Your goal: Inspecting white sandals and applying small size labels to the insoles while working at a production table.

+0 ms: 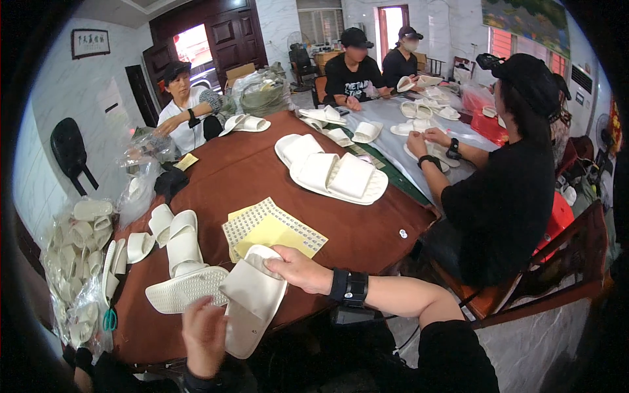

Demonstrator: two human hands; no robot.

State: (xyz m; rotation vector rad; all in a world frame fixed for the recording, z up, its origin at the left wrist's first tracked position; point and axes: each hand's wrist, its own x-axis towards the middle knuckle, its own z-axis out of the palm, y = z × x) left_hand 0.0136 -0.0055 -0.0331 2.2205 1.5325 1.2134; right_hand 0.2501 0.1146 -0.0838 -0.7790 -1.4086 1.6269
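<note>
White marble-tiled walls and a dark wooden double door (pixel 216 36) frame a room where several people sit around a large reddish-brown table (pixel 242 170). You are working at its near edge. Your right hand (pixel 298 268) reaches in from the right, a black wrist strap (pixel 348 287) just behind it, and its fingers are closed over the toe end of a cream slipper (pixel 252 298) that hangs partly over the table edge toward you. Your left hand (pixel 204 334) comes up from below and rests against the slipper's lower left side, fingers curled; how firmly it grips cannot be told. Just left of this slipper lies an upturned slipper (pixel 187 288) showing its ridged sole, with more cream slippers (pixel 173 232) stacked behind it. Touching the top of your slipper are yellow sticker sheets (pixel 272 229), fanned on the table. Further back sits a pair of slippers (pixel 337 177) near the middle. At the left edge, clear plastic bags of slippers (pixel 78 255) are heaped, and teal-handled scissors (pixel 109 319) lie beside them. A person in black (pixel 504 196) sits at your right, hands on another slipper.
</note>
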